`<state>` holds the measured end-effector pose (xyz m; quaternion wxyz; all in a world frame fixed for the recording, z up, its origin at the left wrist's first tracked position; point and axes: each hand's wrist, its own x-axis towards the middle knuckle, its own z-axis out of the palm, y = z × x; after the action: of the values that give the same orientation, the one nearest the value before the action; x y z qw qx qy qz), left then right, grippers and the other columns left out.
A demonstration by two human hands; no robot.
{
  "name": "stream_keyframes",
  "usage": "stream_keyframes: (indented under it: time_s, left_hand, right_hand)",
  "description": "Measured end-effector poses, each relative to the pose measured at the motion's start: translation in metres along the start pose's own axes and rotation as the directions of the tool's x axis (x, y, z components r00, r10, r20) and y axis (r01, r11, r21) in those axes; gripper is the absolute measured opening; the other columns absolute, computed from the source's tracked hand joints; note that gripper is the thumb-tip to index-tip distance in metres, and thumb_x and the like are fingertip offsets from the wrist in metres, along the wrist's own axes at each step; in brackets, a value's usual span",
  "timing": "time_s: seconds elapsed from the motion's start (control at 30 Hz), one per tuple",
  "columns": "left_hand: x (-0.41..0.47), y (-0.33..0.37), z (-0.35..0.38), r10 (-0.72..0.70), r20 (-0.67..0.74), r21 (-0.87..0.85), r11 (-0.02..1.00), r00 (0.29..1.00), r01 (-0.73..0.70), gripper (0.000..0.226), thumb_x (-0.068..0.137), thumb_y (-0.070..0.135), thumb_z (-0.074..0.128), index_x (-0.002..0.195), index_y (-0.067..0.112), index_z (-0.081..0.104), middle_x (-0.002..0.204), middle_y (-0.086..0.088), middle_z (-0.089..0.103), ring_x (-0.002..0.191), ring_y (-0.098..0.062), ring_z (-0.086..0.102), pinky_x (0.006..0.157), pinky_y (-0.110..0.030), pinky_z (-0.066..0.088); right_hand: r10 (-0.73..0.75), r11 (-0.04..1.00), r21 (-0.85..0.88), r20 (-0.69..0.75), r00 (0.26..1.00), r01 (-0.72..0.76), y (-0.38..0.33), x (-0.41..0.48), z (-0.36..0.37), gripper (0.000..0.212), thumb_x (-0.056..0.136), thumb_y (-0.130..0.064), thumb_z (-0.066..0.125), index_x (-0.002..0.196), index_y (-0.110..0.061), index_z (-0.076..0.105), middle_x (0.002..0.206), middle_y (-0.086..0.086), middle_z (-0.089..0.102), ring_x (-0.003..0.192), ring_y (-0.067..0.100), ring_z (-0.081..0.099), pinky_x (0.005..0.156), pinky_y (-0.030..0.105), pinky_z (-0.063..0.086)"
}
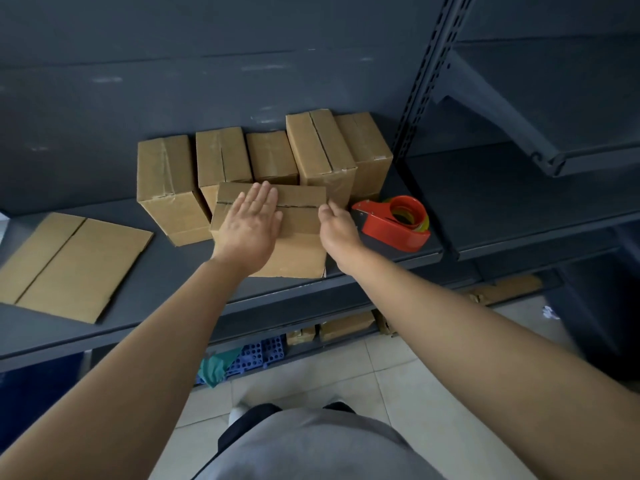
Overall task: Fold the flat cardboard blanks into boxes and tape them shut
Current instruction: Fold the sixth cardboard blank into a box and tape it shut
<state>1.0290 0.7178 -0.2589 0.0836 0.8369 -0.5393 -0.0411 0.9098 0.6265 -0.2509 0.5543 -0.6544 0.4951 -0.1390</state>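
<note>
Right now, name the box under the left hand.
The front box, nearest the shelf edge; the left hand lies flat on it. Five other boxes stand behind.

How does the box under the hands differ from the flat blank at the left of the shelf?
The box is folded up with its top flaps closed along a seam; the blank lies flat, unfolded. The left hand rests on the box and the right hand is at its right edge; the blank is untouched. Both are brown cardboard on the same shelf.
</note>
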Motion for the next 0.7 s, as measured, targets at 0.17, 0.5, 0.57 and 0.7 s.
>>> stream_keyframes:
  time_s: [0.17,0.5,0.57,0.7]
  left_hand:
    - [-0.013,-0.013,0.005,-0.142,-0.132,-0.079,0.988,0.981,0.132,0.058,0.103,0.036,0.022,0.151,0.005,0.014,0.159,-0.011,0.009,0.147,-0.020,0.003,0.118,-0.031,-0.003]
    - [-0.021,-0.024,-0.006,-0.505,-0.061,-0.640,0.682,0.861,0.354,0.082,0.088,0.049,0.058,0.150,0.012,0.019,0.146,-0.009,0.041,0.131,-0.028,0.041,0.105,-0.039,0.037]
    - [-0.020,-0.026,-0.010,-0.514,-0.048,-0.655,0.663,0.857,0.362,0.082,0.086,0.049,0.061,0.149,0.013,0.023,0.142,-0.010,0.045,0.128,-0.028,0.044,0.103,-0.038,0.039]
    - [-0.021,-0.027,-0.010,-0.507,-0.038,-0.688,0.639,0.861,0.346,0.082,0.086,0.048,0.063,0.149,0.014,0.023,0.141,-0.008,0.046,0.127,-0.026,0.045,0.101,-0.034,0.040]
  right_hand:
    - [0.050,0.999,0.022,-0.029,0.998,-0.049,-0.003,0.002,0.005,0.047,0.105,-0.027,0.028,0.148,-0.008,0.028,0.155,0.008,0.028,0.142,0.024,0.026,0.115,0.033,0.020]
    - [0.190,0.964,0.194,-0.028,0.981,-0.181,-0.004,0.005,0.009,0.047,0.104,-0.035,0.032,0.145,-0.012,0.036,0.150,0.007,0.037,0.138,0.025,0.034,0.113,0.036,0.027]
    - [0.228,0.951,0.219,-0.016,0.974,-0.219,-0.004,0.007,0.009,0.050,0.103,-0.039,0.033,0.146,-0.013,0.035,0.151,0.006,0.036,0.138,0.025,0.033,0.115,0.039,0.026]
    - [0.281,0.938,0.214,-0.008,0.960,-0.273,-0.002,0.013,0.010,0.058,0.100,-0.051,0.029,0.144,-0.013,0.036,0.145,0.007,0.041,0.133,0.026,0.038,0.113,0.044,0.029]
